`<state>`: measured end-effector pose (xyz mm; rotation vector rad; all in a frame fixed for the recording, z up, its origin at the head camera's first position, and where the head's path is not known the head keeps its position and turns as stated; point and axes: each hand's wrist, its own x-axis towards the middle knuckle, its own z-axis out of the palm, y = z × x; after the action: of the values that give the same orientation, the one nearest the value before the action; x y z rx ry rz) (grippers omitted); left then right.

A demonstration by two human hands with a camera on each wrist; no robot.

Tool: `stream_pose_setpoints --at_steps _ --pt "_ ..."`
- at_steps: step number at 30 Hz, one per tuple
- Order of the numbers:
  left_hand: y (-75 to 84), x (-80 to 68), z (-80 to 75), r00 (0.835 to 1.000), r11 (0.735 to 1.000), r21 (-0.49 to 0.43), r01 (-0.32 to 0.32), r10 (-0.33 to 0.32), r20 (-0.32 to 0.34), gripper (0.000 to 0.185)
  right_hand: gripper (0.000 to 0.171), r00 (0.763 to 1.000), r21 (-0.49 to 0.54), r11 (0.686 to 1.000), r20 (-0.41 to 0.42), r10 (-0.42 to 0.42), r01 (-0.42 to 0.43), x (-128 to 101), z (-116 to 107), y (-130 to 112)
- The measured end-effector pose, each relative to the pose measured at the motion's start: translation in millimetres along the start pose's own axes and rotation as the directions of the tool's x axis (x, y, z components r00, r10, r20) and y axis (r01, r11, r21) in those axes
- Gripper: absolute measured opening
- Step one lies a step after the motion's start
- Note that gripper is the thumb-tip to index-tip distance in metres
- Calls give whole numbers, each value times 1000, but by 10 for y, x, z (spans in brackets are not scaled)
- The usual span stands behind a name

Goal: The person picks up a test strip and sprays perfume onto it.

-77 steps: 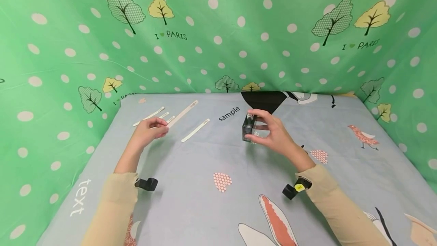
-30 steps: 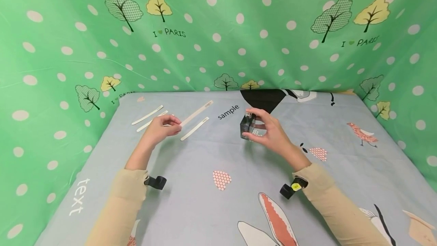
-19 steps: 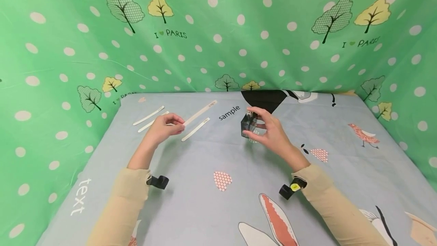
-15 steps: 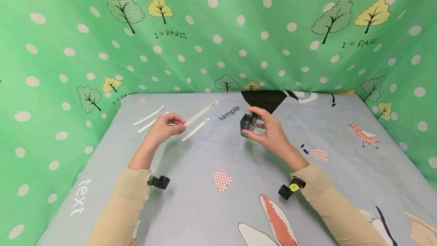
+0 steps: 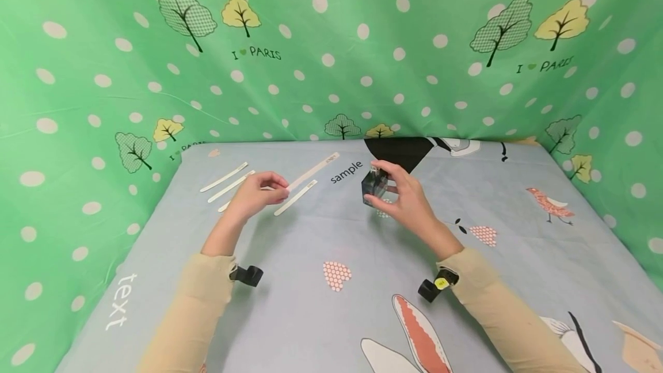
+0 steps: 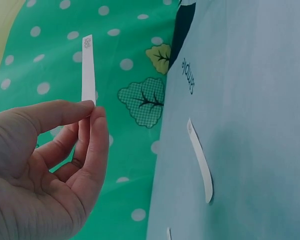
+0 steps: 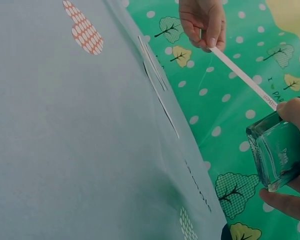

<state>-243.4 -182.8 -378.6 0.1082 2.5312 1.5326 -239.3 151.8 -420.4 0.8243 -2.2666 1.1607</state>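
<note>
You have five paper strips: one (image 5: 313, 169) pinched in your left hand (image 5: 256, 195), four lying on the cloth (image 5: 290, 258) — two (image 5: 224, 177) (image 5: 230, 186) far left, one (image 5: 224, 206) partly under that hand, one (image 5: 295, 198) just right of it. There's one glass bottle (image 5: 374, 185), in your right hand (image 5: 406, 200). Two hands, two wrist cameras (image 5: 247, 275) (image 5: 432, 288).

Left hand (image 5: 254, 195) now further right, nearer the right hand (image 5: 406, 197). Pinched paper strip (image 5: 313, 170) lifted off the cloth, its far tip carried rightward towards the glass bottle (image 5: 374, 185). Bottle shifted slightly left and farther, tilted towards the strip.
</note>
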Motion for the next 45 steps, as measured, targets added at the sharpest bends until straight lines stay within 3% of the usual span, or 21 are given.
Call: stream_pose_setpoints --at_steps 31,45 --pt "121 44 239 1000 1000 21 -3 3 29 19 67 1000 -193 981 -23 -4 0 -26 31 -38" --pt "125 47 269 1000 1000 27 3 -4 26 19 65 999 -192 980 1 50 -49 -57 4 -44"
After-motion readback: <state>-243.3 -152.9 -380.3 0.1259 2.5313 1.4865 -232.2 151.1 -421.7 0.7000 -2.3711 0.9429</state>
